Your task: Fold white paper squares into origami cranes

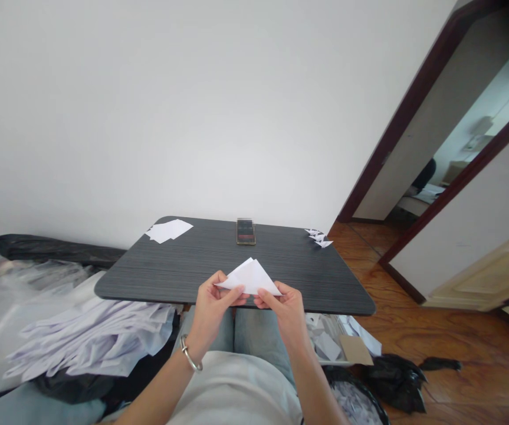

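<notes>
A sheet of white paper (250,277), folded into a triangle, is held up over the near edge of the dark table (192,268). Its fold runs along the bottom, and two slightly offset points stick up at the top. My left hand (219,292) pinches the paper's left and lower side, thumb in front. On the other side, my right hand (281,298) grips the lower right part the same way. Loose white paper sheets (170,230) lie at the table's far left corner. Several small folded paper pieces (318,237) stand in a row at the far right.
A phone (246,231) rests at the table's back middle, near the white wall. Piled white cloth (99,336) lies to the left below the table. At lower right are a box of papers (331,342) and a black plastic bag (396,378) on the wooden floor.
</notes>
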Motion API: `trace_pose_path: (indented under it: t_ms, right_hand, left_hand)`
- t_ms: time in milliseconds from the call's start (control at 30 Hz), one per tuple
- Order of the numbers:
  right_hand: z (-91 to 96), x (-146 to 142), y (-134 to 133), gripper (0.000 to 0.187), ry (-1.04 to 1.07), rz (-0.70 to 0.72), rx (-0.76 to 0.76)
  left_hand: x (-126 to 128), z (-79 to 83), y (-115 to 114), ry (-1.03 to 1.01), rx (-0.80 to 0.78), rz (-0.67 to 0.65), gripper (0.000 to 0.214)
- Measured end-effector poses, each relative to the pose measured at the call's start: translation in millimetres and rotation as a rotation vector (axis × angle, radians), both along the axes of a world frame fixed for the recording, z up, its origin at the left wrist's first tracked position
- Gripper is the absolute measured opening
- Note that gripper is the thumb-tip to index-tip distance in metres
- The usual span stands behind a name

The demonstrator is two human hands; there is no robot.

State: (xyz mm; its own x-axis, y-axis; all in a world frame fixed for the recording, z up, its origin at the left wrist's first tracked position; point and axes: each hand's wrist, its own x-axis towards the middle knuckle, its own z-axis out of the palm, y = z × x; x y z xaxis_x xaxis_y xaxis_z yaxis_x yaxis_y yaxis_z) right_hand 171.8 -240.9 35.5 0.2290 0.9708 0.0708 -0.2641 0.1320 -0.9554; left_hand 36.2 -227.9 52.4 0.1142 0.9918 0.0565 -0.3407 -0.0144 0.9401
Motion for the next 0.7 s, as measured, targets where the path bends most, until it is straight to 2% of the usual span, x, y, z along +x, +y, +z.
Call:
trace_pose_path:
  t_ms: [267, 500, 700]
  right_hand:
    - [-0.9, -0.9, 0.7, 0.018, -0.013, -0.005, -0.012]
    - [-2.5, -0.2, 1.4, 0.018, -0.036, 0.01, -0.003]
    - [-2.6, -2.5, -0.5, 0.017, -0.081, 0.051, 0.002]
  left_hand:
    - [2.3, -0.9, -0.7, -0.065, -0.011, 0.03, 0.039]
    - [2.2, -5.8, 1.0, -0.057, 0.008, 0.021, 0.034]
    - [5.2, -9.5, -0.1, -0.041, 0.095, 0.048, 0.061]
